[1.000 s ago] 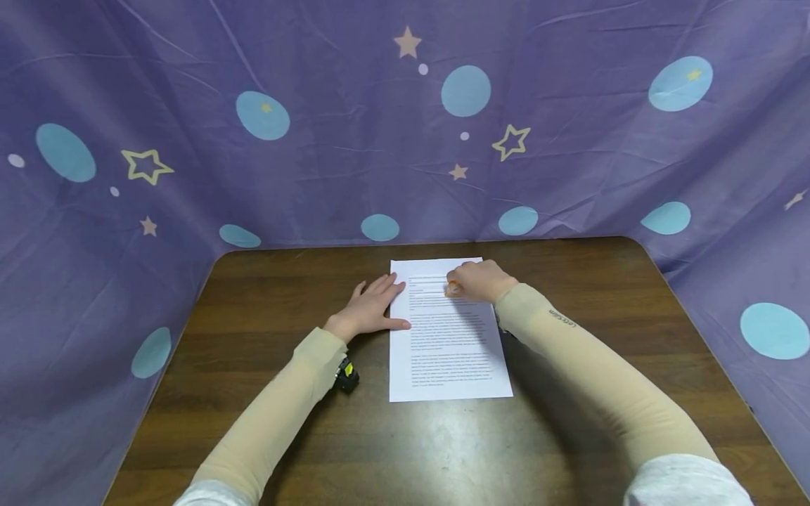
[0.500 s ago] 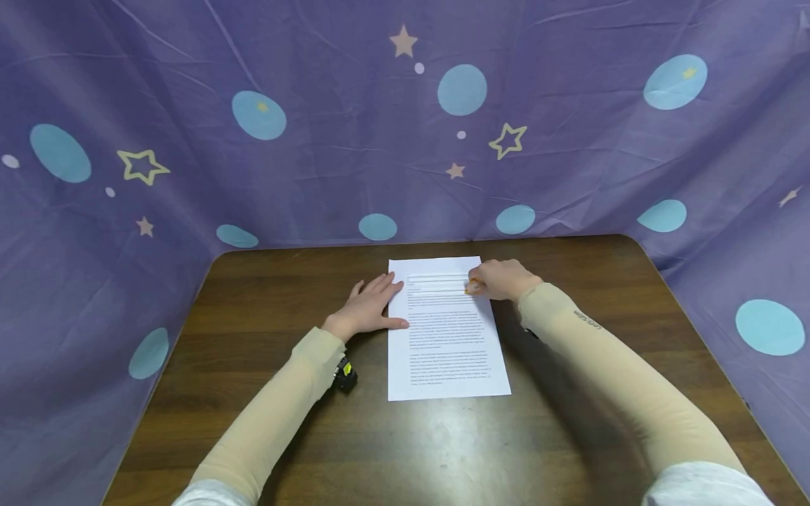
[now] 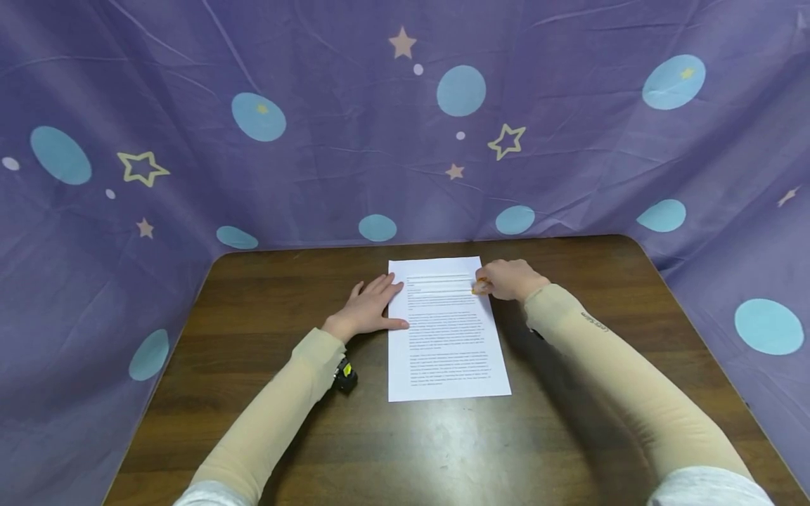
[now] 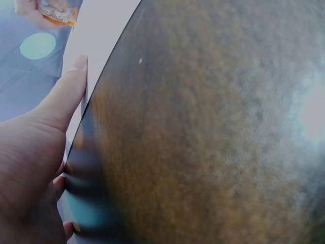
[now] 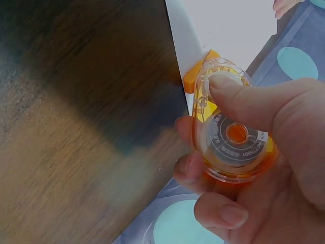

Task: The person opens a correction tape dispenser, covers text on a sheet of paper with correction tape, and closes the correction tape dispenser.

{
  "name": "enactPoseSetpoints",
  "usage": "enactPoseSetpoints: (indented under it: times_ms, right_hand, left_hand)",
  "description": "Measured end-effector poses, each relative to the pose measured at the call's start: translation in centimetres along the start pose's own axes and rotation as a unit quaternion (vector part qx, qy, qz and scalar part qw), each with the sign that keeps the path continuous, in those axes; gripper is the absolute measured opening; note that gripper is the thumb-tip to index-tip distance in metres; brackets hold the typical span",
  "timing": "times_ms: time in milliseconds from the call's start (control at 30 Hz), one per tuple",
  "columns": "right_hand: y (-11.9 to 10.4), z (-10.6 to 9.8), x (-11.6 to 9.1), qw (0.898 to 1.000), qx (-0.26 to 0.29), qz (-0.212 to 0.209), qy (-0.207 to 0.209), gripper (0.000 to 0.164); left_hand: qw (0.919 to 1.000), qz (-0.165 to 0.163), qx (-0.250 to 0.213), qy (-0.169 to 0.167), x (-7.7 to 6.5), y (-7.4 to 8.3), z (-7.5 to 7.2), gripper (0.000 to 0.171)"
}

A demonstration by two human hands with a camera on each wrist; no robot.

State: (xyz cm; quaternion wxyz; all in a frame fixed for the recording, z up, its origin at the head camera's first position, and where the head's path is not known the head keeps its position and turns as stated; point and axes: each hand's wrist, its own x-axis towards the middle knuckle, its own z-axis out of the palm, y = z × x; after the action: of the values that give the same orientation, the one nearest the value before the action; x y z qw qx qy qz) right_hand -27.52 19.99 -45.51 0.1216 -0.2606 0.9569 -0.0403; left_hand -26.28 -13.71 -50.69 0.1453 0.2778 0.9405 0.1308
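A printed sheet of paper [image 3: 443, 365] lies flat on the table, with lines of text running down it. My left hand [image 3: 367, 306] rests on its left edge, fingers spread and straight; the left wrist view shows the thumb [image 4: 71, 94] along the paper. My right hand [image 3: 509, 279] grips an orange and clear correction tape dispenser [image 5: 236, 145] at the sheet's upper right edge. In the right wrist view the thumb presses on its clear case and the fingers curl round beneath. The dispenser's orange tip end [image 5: 192, 76] is right over the paper.
The brown wooden table [image 3: 266, 295] extends around the sheet on all sides. A purple curtain [image 3: 316, 176] with stars and blue dots hangs behind the table and at both sides. A small black device [image 3: 346, 376] sits at the left wrist.
My right hand has slid rightward across the upper text with the correction tape, from mid-line to the paper's right edge, slowing lately. The left hand has stayed in place on the sheet.
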Motion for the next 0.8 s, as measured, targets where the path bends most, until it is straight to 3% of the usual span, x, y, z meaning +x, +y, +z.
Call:
enactPoseSetpoints:
  times_ms: [133, 333, 500, 800]
  right_hand:
    - [-0.1, -0.1, -0.1, 1.0, -0.004, 0.002, -0.013, 0.017]
    - [-0.4, -0.6, 0.1, 1.0, -0.011, -0.007, -0.026, 0.021]
    - [-0.9, -0.4, 0.3, 1.0, 0.001, -0.024, -0.018, 0.027]
    - [-1.3, -0.1, 0.7, 0.999, 0.01, -0.043, 0.006, 0.02]
  left_hand:
    - [1.0, 0.001, -0.005, 0.0, 0.0, 0.0, -0.1, 0.099]
    - [0.9996, 0.007, -0.028, 0.002, -0.2, 0.2, -0.2, 0.099]
    - [0.9995, 0.006, -0.032, 0.003, -0.2, 0.2, -0.1, 0.099]
    - [0.9995, 0.006, -0.031, 0.005, 0.0, 0.4, -0.3, 0.098]
